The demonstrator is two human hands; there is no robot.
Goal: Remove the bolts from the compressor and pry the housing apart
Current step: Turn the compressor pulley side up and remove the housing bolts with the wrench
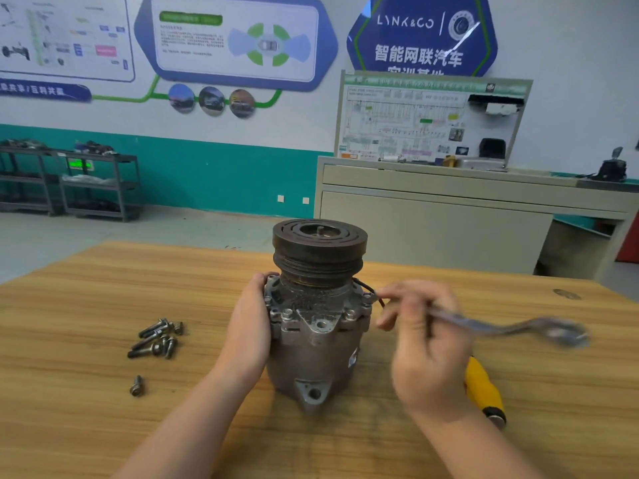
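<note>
The compressor point(316, 316) stands upright near the middle of the wooden surface point(86, 292), its long axis vertical, the dark grooved pulley point(320, 250) on top with a short threaded shaft end pointing straight up. Several bolt heads sit in the flange just below the pulley, and a mounting ear with a hole faces the camera at the compressor's base.

The left hand point(250, 326) presses against the compressor's left side, its fingers wrapped round the flange. Just right of the compressor, the right hand point(427, 344) has its fingers curled round the shank of a wrench point(511, 326) (blurred), whose free end reaches away to the right. A yellow-handled tool point(484, 392) lies on the surface right of the compressor, partly behind that hand.

Left of the compressor, well apart from it, lies a small heap of loose bolts point(159, 338), with a single bolt point(137, 386) nearer the camera.

Beyond the compressor stand a grey cabinet point(432, 216) carrying a wiring-diagram board point(425, 122), dark metal shelving point(96, 184) far left holding parts, and a white-and-teal wall with posters.
</note>
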